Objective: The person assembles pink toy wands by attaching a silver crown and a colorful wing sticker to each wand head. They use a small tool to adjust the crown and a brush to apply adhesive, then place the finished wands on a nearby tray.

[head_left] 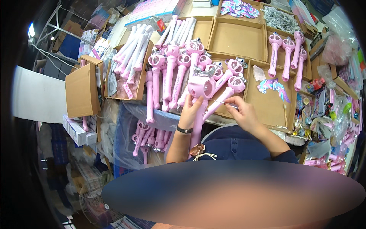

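My left hand (189,110) is wrapped round the neck of a pink toy wand (200,88), which stands upright with a silver crown on its round head. Between the thumb and fingers of my right hand (244,114) is a slim tool (233,105) like a small screwdriver; its thin shaft points at the wand just below the head. My fingers partly hide its handle. Just beyond my hands lie more pink wands (179,78) with round clear windows, heaped together. A butterfly-wing sticker sheet (275,89) in purple and blue lies in the cardboard tray (261,110) right of my right hand.
Several pink wands (288,53) lie at the right back. White and pink handles (133,49) fill a box at the left. Trays of small silver parts (281,20) and colourful pieces (238,8) stand far back. A blue crate (133,114) with wands sits below the table's left.
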A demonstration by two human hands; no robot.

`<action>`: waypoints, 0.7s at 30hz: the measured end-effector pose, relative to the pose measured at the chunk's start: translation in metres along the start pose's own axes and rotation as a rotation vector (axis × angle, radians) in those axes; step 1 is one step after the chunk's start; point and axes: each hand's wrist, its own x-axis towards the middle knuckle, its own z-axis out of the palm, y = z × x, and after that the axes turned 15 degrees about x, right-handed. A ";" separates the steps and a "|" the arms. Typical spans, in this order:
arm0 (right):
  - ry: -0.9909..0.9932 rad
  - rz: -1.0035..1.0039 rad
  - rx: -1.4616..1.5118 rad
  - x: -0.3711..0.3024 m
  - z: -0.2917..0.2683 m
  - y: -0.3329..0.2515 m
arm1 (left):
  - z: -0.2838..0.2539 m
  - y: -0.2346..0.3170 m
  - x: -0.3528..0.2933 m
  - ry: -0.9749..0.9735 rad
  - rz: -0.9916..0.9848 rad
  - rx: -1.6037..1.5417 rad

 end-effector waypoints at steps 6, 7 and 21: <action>0.137 -0.198 0.229 -0.012 -0.028 -0.020 | -0.009 0.006 -0.002 -0.065 -0.055 -0.162; 0.206 -0.318 -0.059 -0.005 -0.030 -0.015 | -0.008 0.007 -0.002 -0.073 -0.056 -0.157; -0.115 -1.055 -0.861 0.051 -0.040 0.041 | 0.009 0.010 -0.006 -0.182 -0.207 -0.057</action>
